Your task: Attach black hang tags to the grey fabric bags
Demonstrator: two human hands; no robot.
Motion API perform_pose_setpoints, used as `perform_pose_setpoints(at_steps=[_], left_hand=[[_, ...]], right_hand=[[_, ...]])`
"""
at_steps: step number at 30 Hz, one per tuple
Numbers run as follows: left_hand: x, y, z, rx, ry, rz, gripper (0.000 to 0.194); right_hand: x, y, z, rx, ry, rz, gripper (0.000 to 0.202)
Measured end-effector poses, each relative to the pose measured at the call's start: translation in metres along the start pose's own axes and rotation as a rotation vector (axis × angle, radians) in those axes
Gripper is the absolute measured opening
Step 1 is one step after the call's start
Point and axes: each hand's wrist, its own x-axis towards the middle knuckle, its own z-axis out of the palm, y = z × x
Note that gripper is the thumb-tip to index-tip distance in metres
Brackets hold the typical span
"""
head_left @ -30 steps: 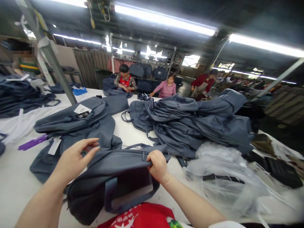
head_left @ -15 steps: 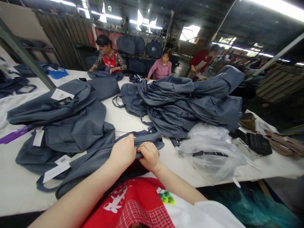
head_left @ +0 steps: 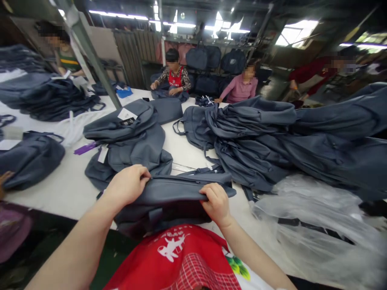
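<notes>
Grey-blue bag (head_left: pixel 172 195) in hand, at the near edge of the table (head_left: pixel 45 201), 6 o'clock in the view. Left hand (head_left: pixel 128 186): thumb and fingertips pinched together on the bag's top edge at the 9 o'clock end of the zip (head_left: pixel 184 179); possibly on the zip pull, too small to tell. Right hand (head_left: pixel 215 201): fingers curled closed over the top panel towards 3 o'clock. Progress, as judged: zip line is stretched straight between the hands and looks mostly drawn together; the bag's body sags, handling unfinished. Surface, clock centred on the held bag: tagged bags (head_left: pixel 139 141) at 11, another bag (head_left: pixel 33 157) at 9 to 10, large heap of bags (head_left: pixel 256 141) at 1 to 2, clear plastic (head_left: pixel 311 237) at 3 to 4. Room: co-worker in a red apron (head_left: pixel 175 78) at 12, co-worker in pink (head_left: pixel 242 86) at 1; tube lights (head_left: pixel 117 15) overhead.
</notes>
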Motion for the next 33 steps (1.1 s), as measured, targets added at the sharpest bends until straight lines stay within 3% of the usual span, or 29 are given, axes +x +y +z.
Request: perform_pose_setpoints(at_steps=[4, 6, 10, 12, 14, 16, 18, 21, 28, 33], left_hand=[[-0.028, -0.063, 0.022, -0.208, -0.103, -0.226, 0.022], [-0.048, -0.091, 0.036, -0.193, -0.127, -0.357, 0.023], [-0.092, -0.146, 0.052, -0.089, -0.088, -0.684, 0.025], [-0.107, -0.158, 0.054, -0.161, -0.037, -0.712, 0.032], [-0.111, -0.152, 0.054, -0.257, 0.023, -0.641, 0.04], [-0.104, -0.13, 0.054, -0.401, 0.012, -0.508, 0.047], [-0.092, -0.101, 0.054, -0.512, -0.082, -0.374, 0.051], [-0.076, -0.07, 0.053, -0.465, -0.194, -0.266, 0.052], [-0.08, -0.051, 0.051, -0.275, -0.321, -0.398, 0.055], [-0.09, -0.031, 0.048, -0.224, -0.239, -0.387, 0.041]], right_hand=[[0.008, -0.002, 0.004, 0.0, -0.007, -0.053, 0.022], [0.012, -0.002, 0.003, -0.012, -0.013, -0.069, 0.019], [0.015, -0.001, -0.001, -0.062, 0.015, -0.034, 0.014], [0.015, -0.001, -0.002, -0.068, 0.014, -0.048, 0.013], [0.014, -0.002, -0.001, -0.054, 0.002, -0.08, 0.012], [0.012, -0.005, 0.0, -0.035, -0.015, -0.104, 0.013], [0.009, -0.006, 0.0, -0.021, -0.03, -0.117, 0.015], [0.001, -0.006, -0.004, 0.0, -0.047, -0.116, 0.018], [-0.018, -0.005, -0.008, -0.004, -0.067, -0.085, 0.02], [-0.019, -0.005, -0.006, -0.008, -0.076, -0.069, 0.019]])
